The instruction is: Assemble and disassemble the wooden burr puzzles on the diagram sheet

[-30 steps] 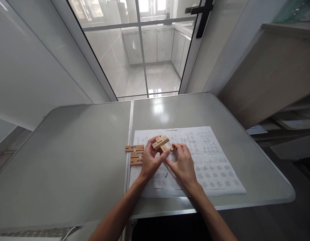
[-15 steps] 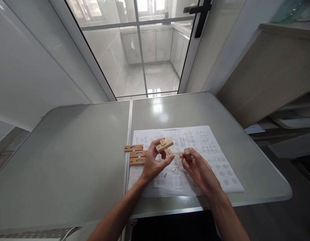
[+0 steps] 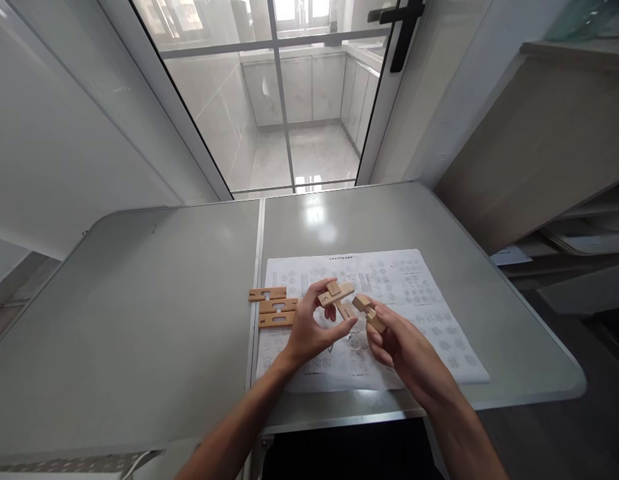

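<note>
My left hand (image 3: 312,323) is closed around a small cluster of crossed light wooden puzzle pieces (image 3: 338,295), with black marks on their faces. Between the thumb and fingers of my right hand (image 3: 397,337) is a single notched wooden puzzle piece (image 3: 369,313), tilted, its near end partly covered by the fingers. A narrow gap separates this piece from the cluster. Left of my left hand lie three slotted wooden pieces (image 3: 273,293), stacked in rows and marked with numbers. Under both hands spreads a printed paper sheet (image 3: 442,320) full of small diagrams.
The grey-green folding table (image 3: 164,320) has a metal seam (image 3: 258,267) running across it. Beyond its far edge stands a glass door (image 3: 309,100) with a black handle (image 3: 402,33). A wooden shelf unit (image 3: 529,153) is at the right.
My right hand has turned the notched piece so its length and notch show, bringing it nearer the cluster. My left hand has shifted slightly right and tilted the cluster.
</note>
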The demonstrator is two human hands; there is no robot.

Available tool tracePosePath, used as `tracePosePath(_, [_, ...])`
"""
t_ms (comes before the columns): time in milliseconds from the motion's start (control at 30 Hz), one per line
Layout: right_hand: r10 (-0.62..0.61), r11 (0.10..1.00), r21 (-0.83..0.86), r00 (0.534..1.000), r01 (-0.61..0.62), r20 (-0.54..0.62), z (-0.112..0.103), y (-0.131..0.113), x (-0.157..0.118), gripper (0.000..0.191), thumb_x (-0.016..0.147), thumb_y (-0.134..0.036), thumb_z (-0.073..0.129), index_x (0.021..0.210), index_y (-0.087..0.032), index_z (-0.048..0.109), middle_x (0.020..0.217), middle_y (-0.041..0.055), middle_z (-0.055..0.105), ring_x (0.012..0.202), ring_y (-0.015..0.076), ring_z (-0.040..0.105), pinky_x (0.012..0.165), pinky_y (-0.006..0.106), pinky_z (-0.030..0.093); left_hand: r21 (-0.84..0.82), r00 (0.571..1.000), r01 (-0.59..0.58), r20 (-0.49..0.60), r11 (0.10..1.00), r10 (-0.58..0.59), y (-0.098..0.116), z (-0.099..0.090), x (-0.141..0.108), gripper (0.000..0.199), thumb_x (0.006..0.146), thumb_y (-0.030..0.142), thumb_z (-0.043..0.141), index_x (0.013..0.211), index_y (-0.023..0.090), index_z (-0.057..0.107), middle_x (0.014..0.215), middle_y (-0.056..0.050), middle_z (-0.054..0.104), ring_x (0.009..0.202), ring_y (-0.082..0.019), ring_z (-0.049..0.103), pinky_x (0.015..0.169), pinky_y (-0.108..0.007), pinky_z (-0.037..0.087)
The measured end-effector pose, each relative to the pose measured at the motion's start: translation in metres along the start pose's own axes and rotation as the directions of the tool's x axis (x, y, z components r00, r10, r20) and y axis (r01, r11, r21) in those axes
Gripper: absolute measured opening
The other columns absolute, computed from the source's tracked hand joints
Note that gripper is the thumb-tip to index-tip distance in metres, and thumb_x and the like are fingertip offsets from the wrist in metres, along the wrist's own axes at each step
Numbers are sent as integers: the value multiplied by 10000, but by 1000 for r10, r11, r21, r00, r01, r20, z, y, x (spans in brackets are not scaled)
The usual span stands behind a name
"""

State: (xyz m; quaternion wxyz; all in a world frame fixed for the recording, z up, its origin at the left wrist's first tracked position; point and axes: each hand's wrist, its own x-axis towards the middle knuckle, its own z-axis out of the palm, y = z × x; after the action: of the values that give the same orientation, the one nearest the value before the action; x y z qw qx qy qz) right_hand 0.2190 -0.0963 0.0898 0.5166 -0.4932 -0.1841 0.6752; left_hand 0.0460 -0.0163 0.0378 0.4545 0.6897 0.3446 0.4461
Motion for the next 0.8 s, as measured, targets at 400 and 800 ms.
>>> tracePosePath(400, [96, 993, 53, 985, -104, 144, -13, 7, -2, 667, 930, -652, 756, 1393, -204, 585, 527, -127, 423, 285, 43, 327, 281, 130, 246, 18, 980, -140, 145, 990, 136, -5, 1, -2, 726, 802, 355, 914, 1438, 241, 582, 1017, -26, 671, 699, -99, 523, 659, -246, 526])
tracePosePath(800, [135, 985, 73, 966, -154, 219, -32, 15, -2, 591, 846, -652, 856, 1124, -184, 625, 625, -97, 510, 347, -26, 250, 303, 65, 228, 128, 949, -210, 265, 969, 171, -8, -1, -3, 726, 849, 347, 857, 1503, 266, 553, 1089, -50, 699, 717, -120, 537, 687, -272, 549])
